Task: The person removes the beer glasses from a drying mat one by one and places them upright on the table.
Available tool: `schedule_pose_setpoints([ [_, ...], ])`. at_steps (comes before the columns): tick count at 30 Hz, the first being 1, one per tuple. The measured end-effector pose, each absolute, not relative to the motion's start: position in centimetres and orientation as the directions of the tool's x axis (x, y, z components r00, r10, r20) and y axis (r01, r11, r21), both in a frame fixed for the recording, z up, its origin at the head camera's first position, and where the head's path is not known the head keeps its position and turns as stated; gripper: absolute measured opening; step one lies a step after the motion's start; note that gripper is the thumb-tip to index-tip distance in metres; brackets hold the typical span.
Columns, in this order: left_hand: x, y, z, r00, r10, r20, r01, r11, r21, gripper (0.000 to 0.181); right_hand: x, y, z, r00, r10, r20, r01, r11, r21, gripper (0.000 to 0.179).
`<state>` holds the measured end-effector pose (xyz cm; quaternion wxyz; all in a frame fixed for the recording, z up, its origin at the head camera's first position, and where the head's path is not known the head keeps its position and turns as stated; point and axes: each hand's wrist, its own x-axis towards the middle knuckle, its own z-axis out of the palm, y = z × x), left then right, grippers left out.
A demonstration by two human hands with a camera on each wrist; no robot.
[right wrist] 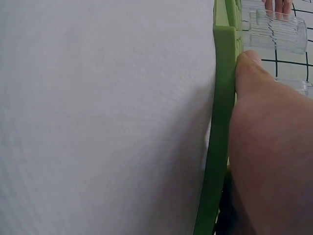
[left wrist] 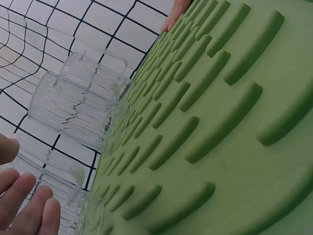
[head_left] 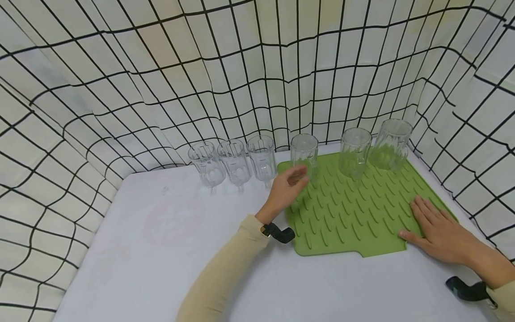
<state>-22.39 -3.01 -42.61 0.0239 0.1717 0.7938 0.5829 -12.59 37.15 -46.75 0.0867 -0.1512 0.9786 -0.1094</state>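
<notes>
My left hand (head_left: 286,188) is by the mat's back left corner, fingers loosely bent, close to a clear glass mug (head_left: 304,146). In the left wrist view its fingers (left wrist: 30,208) and thumb are apart; whether they touch the glass I cannot tell. That mug stands on the green ridged mat (head_left: 342,223), as do a second mug (head_left: 356,150) and a taller one (head_left: 391,141) towards the back right corner. Flat on the mat's right side rests my right hand (head_left: 446,235), fingers extended. The right wrist view shows its thumb (right wrist: 252,73) along the mat's edge.
Three more glass mugs, left (head_left: 207,163), middle (head_left: 234,161) and right (head_left: 261,158), stand in a row on the white table (head_left: 161,250), left of the mat. Black wire grid (head_left: 249,80) walls enclose the back and both sides.
</notes>
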Motion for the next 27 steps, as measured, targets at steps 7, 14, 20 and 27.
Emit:
schedule_pose_setpoints([
  [7, -22.6, -2.0, -43.0, -0.939, 0.314, 0.139, 0.213, 0.213, 0.954, 0.047, -12.5, 37.1, -46.7, -0.941, -0.311, -0.137, -0.274, 0.932, -0.238, 0.098],
  [14, -23.0, -0.9, -43.7, -0.93, 0.296, 0.217, 0.271, 0.155, 0.95, 0.045, -12.4, 37.0, -46.5, -0.942, -0.309, -0.129, -0.275, 0.934, -0.229, 0.097],
  [20, -23.1, -0.6, -44.5, -0.93, 0.264, 0.256, 0.289, 0.092, 0.953, 0.044, -12.3, 37.0, -46.5, -0.944, -0.307, -0.123, -0.273, 0.934, -0.232, 0.098],
  [27, -23.3, -0.3, -44.9, -0.935, 0.22, 0.277, 0.297, 0.067, 0.952, 0.041, -12.4, 37.1, -46.7, -0.946, -0.305, -0.114, -0.273, 0.933, -0.234, 0.098],
])
